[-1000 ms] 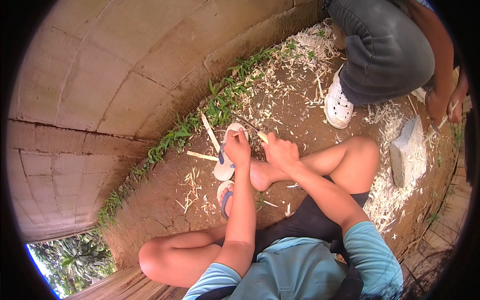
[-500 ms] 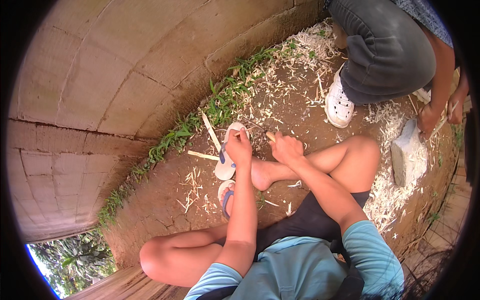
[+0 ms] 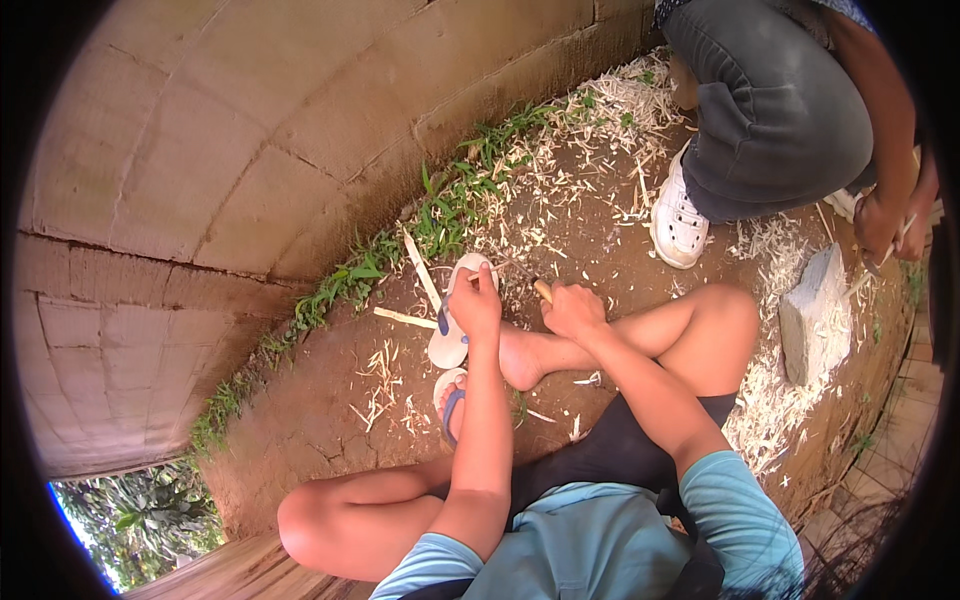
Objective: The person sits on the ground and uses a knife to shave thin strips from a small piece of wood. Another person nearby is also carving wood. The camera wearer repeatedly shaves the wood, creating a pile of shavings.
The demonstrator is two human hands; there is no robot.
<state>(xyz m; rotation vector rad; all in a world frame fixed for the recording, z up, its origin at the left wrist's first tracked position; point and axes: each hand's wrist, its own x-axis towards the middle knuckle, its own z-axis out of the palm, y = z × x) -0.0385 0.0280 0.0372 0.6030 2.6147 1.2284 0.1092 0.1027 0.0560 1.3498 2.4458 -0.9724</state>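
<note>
My left hand (image 3: 474,304) is closed in a pinch on a thin pale wood stick (image 3: 484,274), mostly covered by the fingers. It is above a loose white flip-flop (image 3: 446,351) with a blue strap. Just to the right, my right hand (image 3: 575,313) grips a knife by its light wooden handle (image 3: 543,291). The dark narrow blade points up and left, past the fingertips of my left hand; its tip blends into the shavings. Two split wood pieces, one upright in view (image 3: 422,267) and one lying crosswise (image 3: 403,319), rest on the soil beside the flip-flop.
A block wall (image 3: 250,150) with grass (image 3: 435,215) along its foot runs up the left. Pale shavings (image 3: 600,130) litter the soil. At the upper right a co-worker in a white clog (image 3: 680,220) works wood beside a grey stone (image 3: 812,315). My bent legs frame the near side.
My right hand and the knife have turned slightly and drawn down a little. My left hand still pinches the stick. The co-worker's hands have shifted to the right of the stone.
</note>
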